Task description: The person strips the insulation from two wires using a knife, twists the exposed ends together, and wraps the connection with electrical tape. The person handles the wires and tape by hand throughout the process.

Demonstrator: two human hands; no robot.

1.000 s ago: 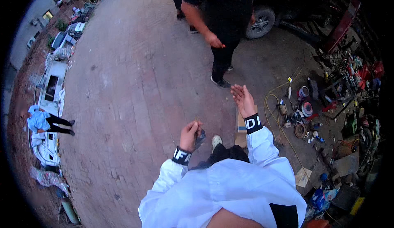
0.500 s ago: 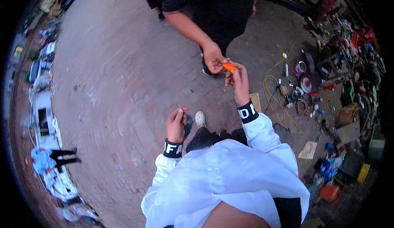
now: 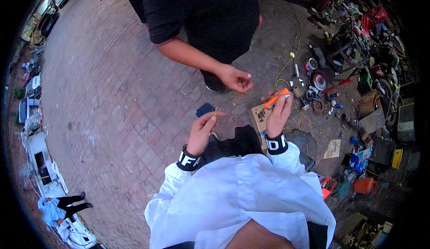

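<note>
My left hand (image 3: 200, 135) is closed in a pinch on a thin yellowish strip (image 3: 217, 112), too small to make out well. My right hand (image 3: 277, 114) is closed around a slim orange object (image 3: 276, 99), held tilted with its right end higher; fingers cover part of it, and its exact kind does not show. Facing me is a person in dark clothes (image 3: 210, 20), whose hand (image 3: 236, 79) hangs between my two hands, partly curled and apart from the orange object.
Below my right hand lies a cardboard box (image 3: 258, 120). A yellow hose (image 3: 278, 76) runs over the paving toward heaped tools, parts and cans (image 3: 319, 82) at the right. Parked vehicles (image 3: 40, 159) line the left, where another person (image 3: 58, 208) is near.
The other person's hand has let go of the orange object and drawn apart. My right hand now holds it alone, lower and further right. My left hand has shifted slightly right and up.
</note>
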